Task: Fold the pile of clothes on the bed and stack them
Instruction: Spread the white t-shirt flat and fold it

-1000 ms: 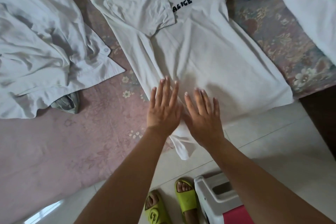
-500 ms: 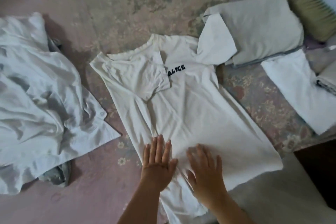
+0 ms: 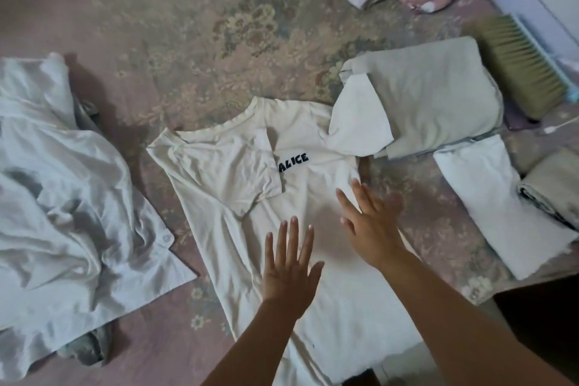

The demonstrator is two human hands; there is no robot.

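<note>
The white T-shirt [image 3: 250, 229] lay spread at the bed's [image 3: 188, 25] near edge — the left hand [image 3: 289, 273] flat on its middle, the right hand [image 3: 369, 226] flat toward its right side, fingers straight.

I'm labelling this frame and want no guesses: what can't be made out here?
Head view only:
- Right hand: motion-blurred, so contact with the T-shirt is unclear.
- T-shirt hem: cut off by the bottom edge.
- First printed letter: covered by the folded sleeve.
- Grey garment: mostly under the crumpled shirt.
</note>
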